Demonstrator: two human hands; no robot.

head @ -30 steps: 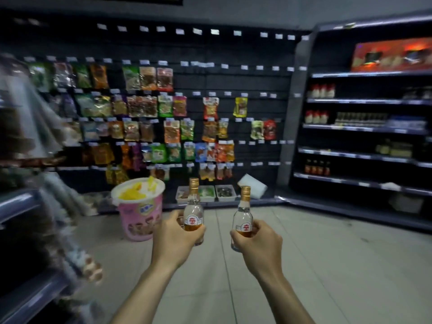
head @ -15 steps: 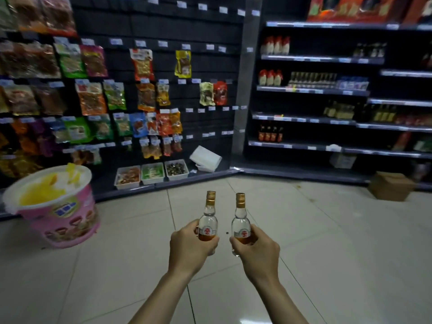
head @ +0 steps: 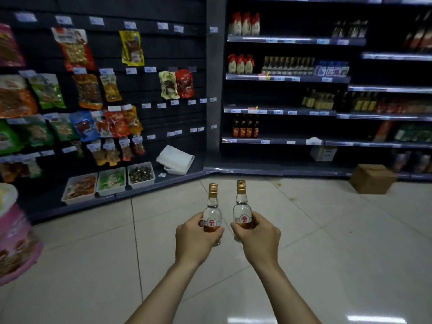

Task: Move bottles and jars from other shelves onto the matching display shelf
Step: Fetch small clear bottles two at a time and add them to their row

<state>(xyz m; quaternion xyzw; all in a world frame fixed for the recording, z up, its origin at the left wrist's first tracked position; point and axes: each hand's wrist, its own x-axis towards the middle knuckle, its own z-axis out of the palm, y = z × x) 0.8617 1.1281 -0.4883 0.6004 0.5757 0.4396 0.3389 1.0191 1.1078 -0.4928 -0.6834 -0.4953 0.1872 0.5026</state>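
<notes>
Left hand (head: 197,239) gripping left bottle (head: 212,212) round its base, right hand (head: 258,238) gripping right bottle (head: 242,210) likewise, both upright, necks above the fingers, side by side, seemingly apart, display shelf (head: 280,78) beyond

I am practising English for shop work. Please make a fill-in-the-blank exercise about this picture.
The left hand and the right hand each grip one small ____.
The bottle caps are ____ in colour.
The cardboard box stands on the ____.
Below the hanging snack packs lie ____ white trays.
Missing words: bottle; gold; floor; three.
</notes>
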